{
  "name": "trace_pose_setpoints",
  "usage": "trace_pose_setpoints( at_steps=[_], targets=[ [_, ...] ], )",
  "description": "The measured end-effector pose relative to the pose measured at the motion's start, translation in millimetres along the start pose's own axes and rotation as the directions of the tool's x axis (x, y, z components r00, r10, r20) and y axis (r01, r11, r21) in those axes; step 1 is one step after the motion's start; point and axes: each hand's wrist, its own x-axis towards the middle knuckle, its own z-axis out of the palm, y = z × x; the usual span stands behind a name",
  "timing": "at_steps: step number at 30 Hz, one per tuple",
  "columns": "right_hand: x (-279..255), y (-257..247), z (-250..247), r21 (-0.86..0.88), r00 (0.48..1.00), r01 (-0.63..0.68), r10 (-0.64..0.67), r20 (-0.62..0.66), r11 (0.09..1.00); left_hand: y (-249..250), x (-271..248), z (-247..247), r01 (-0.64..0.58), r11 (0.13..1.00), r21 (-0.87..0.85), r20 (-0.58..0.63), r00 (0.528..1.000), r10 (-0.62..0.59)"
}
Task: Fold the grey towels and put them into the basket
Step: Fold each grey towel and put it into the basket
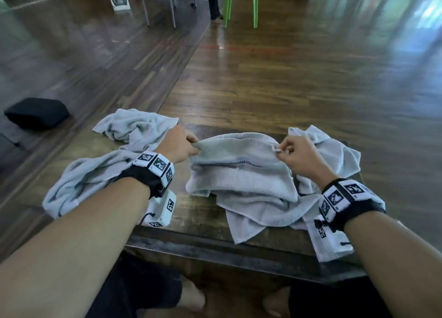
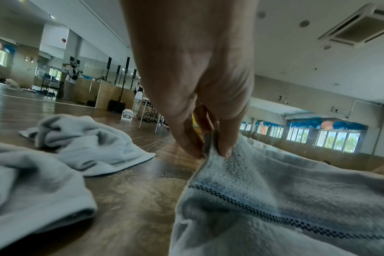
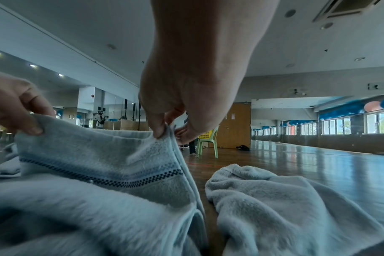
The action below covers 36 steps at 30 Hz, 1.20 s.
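Note:
A grey towel (image 1: 239, 174) with a dark checked stripe lies in the middle of the small wooden table (image 1: 191, 212), its far edge lifted. My left hand (image 1: 189, 145) pinches that edge's left corner; thumb and finger on the cloth show in the left wrist view (image 2: 210, 150). My right hand (image 1: 283, 151) pinches the right corner (image 3: 164, 133). The same towel (image 2: 274, 199) (image 3: 88, 173) fills both wrist views. The rest of it sags in folds onto the table. No basket is in sight on the table.
A crumpled grey towel (image 1: 136, 128) lies at the table's far left, another (image 1: 79, 186) under my left forearm, and one (image 1: 334, 155) at the right. A black cushion (image 1: 35, 113) sits on the floor at left. A green chair (image 1: 241, 4) carrying something yellow stands far ahead.

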Motion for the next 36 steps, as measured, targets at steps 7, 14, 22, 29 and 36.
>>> trace_pose_setpoints(
  at_steps=[7, 14, 22, 29, 36],
  targets=[
    [-87, 6, 5, 0.028, 0.998, 0.056, -0.056, -0.013, 0.998, -12, -78, 10, -0.066, 0.996, -0.052, -0.023, 0.998, 0.065],
    [-126, 4, 4, 0.087, 0.991, 0.087, -0.077, -0.11, 0.992, -17, -117, 11, -0.072, 0.989, -0.127, -0.055, 0.996, 0.065],
    [-147, -16, -18, 0.105, 0.989, 0.089, -0.075, -0.129, 0.991, -14, -139, -10, -0.131, 0.989, -0.064, -0.152, 0.981, 0.12],
    [-172, -26, -21, 0.125, 0.97, 0.099, -0.067, -0.234, 0.987, -14, -159, -14, -0.139, 0.989, -0.052, -0.176, 0.976, 0.128],
    [-187, -25, -16, 0.065, 0.956, 0.113, -0.091, -0.28, 0.991, -15, -175, -11, -0.1, 0.994, -0.035, -0.168, 0.981, 0.093]
  ],
)
